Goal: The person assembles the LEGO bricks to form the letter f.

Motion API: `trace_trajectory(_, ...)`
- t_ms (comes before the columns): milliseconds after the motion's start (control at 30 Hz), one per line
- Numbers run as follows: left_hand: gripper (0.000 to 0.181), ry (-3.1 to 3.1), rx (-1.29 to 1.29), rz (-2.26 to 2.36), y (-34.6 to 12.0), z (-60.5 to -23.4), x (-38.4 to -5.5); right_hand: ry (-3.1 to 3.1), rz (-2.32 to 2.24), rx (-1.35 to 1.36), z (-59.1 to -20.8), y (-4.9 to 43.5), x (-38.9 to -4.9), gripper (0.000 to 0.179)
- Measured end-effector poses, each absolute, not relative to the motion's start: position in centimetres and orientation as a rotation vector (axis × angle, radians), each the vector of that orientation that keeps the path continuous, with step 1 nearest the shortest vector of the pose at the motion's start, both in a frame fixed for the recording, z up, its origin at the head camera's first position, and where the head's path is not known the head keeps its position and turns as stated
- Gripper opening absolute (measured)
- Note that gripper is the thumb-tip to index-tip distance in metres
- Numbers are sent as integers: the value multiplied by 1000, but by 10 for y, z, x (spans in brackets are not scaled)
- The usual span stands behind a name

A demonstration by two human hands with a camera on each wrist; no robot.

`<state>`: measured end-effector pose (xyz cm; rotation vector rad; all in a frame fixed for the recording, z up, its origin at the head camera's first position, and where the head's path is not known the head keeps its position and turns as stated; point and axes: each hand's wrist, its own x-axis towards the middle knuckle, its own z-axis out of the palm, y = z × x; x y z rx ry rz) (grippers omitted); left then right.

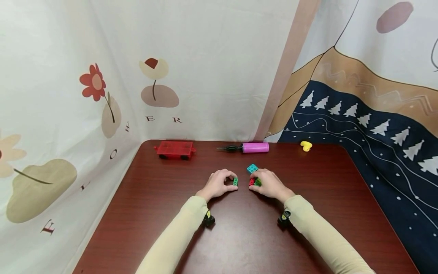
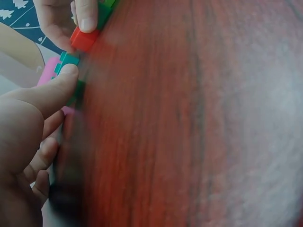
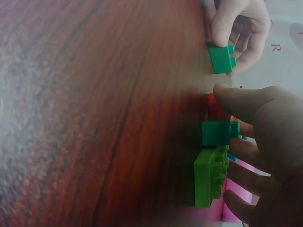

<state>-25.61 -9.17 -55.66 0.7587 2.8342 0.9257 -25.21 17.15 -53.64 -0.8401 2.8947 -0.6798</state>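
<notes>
My left hand (image 1: pixel 218 183) pinches a small green brick (image 1: pixel 235 182) between thumb and fingers, its studs showing in the right wrist view. Facing it, a short gap away, my right hand (image 1: pixel 268 183) has thumb and index finger on opposite sides of a red brick (image 1: pixel 252 182). Beside the red brick, under the right palm, stand a dark green brick (image 3: pixel 216 133) and a longer lime green brick (image 3: pixel 202 184). Just beyond the right fingers lies a turquoise brick (image 1: pixel 252 168), studs up. The right fingers partly hide the bricks in the head view.
Along the table's far edge stand a red toy wagon (image 1: pixel 175 149) with black wheels, a purple pump (image 1: pixel 255 147) with a black nozzle, and a yellow rubber duck (image 1: pixel 306 145). Printed curtains (image 1: pixel 212 68) hang behind the brown table (image 1: pixel 239 247).
</notes>
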Motion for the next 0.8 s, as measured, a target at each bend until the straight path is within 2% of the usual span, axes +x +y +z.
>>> trace_trajectory(600,36,2864,650,1067,-86,-561,-256,2895,-1005,-1032,-530,161,-255,37)
trace_trajectory(800,37,2857,609,1128,-87,-563,-256,2887,-1043,-1003,-529,152,-256,37)
